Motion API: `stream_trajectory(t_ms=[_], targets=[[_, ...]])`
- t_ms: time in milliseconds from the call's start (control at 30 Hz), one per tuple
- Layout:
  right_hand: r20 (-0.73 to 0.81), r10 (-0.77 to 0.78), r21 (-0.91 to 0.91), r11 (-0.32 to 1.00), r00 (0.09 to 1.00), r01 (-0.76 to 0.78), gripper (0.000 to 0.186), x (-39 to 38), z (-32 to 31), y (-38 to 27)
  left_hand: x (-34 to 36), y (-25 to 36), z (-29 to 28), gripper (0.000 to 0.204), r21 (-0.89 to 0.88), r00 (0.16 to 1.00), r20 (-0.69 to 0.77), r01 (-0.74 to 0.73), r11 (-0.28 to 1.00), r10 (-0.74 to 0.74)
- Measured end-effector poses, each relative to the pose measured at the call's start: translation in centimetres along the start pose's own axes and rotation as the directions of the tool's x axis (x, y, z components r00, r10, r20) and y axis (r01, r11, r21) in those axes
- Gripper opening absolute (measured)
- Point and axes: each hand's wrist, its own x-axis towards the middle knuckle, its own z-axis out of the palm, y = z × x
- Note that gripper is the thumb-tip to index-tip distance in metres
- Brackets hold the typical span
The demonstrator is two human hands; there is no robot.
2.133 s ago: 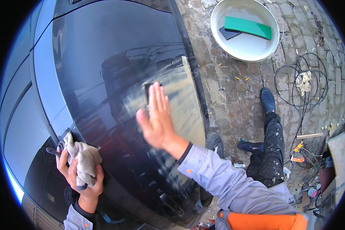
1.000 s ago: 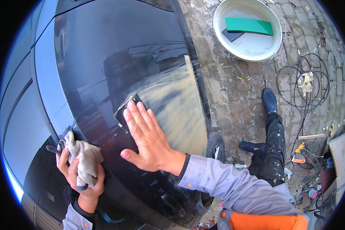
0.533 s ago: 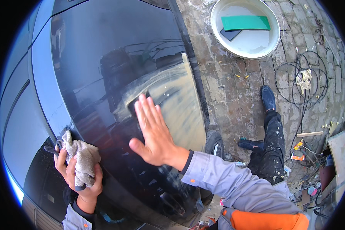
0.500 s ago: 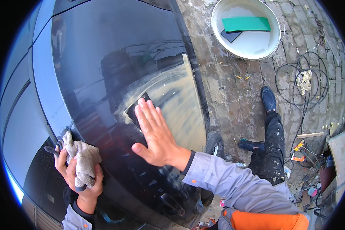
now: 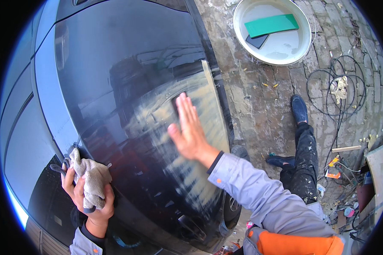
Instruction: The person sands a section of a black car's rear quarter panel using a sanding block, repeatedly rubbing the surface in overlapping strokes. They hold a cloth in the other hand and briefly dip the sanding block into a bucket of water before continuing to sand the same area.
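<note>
My left hand point(image 5: 93, 208) is closed around a bunched grey-beige rag point(image 5: 95, 176) at the side of the dark car. Out on the dark body panel point(image 5: 98, 80), my right hand point(image 5: 191, 134) lies with its fingers straight and together and its thumb apart. Beneath those fingertips a dark flat abrasive pad point(image 5: 174, 103) shows at one edge; the fingers hide most of it. Around the pad spreads a streaky patch of tan filler point(image 5: 208, 127), with dark paint showing through. A pale strip of tape point(image 5: 210, 80) borders the patch along the panel's edge.
On the brick paving stands a white basin point(image 5: 281, 63) of water with a green flat block point(image 5: 272, 25) and a dark sheet point(image 5: 257, 41). A coiled black cable point(image 5: 361, 95), a crumpled cloth point(image 5: 339, 89) and scattered debris point(image 5: 349, 212) lie to the right. A person's shoe point(image 5: 299, 108) rests between.
My right hand has slid to the right and slightly away across the filler, carrying the dark pad along. My left hand and the rag stay nearly in place.
</note>
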Motion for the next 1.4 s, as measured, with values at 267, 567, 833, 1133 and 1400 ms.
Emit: stream_trajectory(t_ms=[267,567,833,1133,1400], targets=[[-0.047,-0.019,-0.099,0.995,0.999,0.015,0.103,3.7,2.7,-2.2,-0.1,-0.1,0.0,0.062,0.012,1.000,0.003,-0.015,1.000,0.015],[0.122,-0.005,-0.086,0.996,0.993,0.015,0.100,7.2,-0.2,-1.9,-0.1,0.0,0.0,0.062,0.012,1.000,0.011,-0.020,1.000,0.020],[0.196,-0.312,-0.119,0.933,0.930,0.339,0.103,-0.1,3.2,-9.4,0.1,0.0,-0.2,0.061,0.015,1.000,0.017,-0.026,1.000,0.026],[-0.051,0.406,0.101,0.911,0.912,-0.400,0.095,11.2,-1.1,2.9,0.0,-0.1,-0.1,0.060,-0.001,1.000,0.005,-0.023,1.000,0.023],[0.300,-0.289,-0.081,0.942,0.909,0.326,0.102,-1.1,0.9,-4.2,0.3,0.0,-0.5,0.054,0.013,0.999,0.022,-0.043,0.999,0.043]])
